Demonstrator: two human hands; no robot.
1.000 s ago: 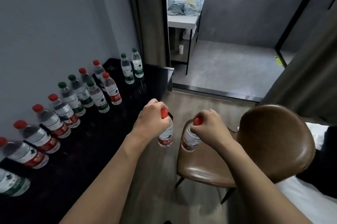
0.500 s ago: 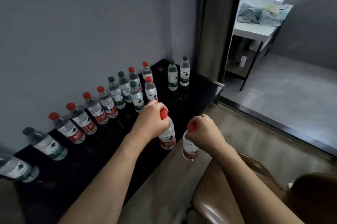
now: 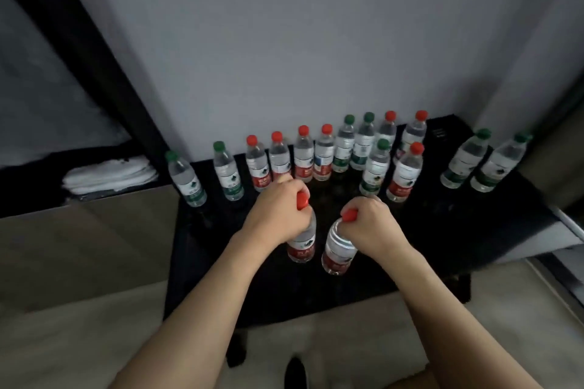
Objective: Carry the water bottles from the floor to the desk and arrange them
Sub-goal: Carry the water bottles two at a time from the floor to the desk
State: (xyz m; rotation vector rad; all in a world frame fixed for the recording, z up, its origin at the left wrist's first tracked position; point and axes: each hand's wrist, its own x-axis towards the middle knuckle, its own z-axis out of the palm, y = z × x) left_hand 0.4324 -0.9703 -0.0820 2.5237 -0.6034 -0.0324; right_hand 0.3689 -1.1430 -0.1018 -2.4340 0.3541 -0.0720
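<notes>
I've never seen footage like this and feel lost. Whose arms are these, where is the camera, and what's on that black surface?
No machine here: a person wears a camera on the head, looking down at their own arms. The left hand grips a red-capped bottle by its neck, and the right hand grips another red-capped bottle the same way, both over the black desk. Standing bottles with red or green caps are lined up along the wall, a few more in front and at right. Folded white cloth lies at left.

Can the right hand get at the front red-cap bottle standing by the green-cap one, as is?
Probably not yet: the right hand already grips a red-cap bottle by its neck. The path to the front red-cap bottle across the desk looks unobstructed once it lets go.
</notes>
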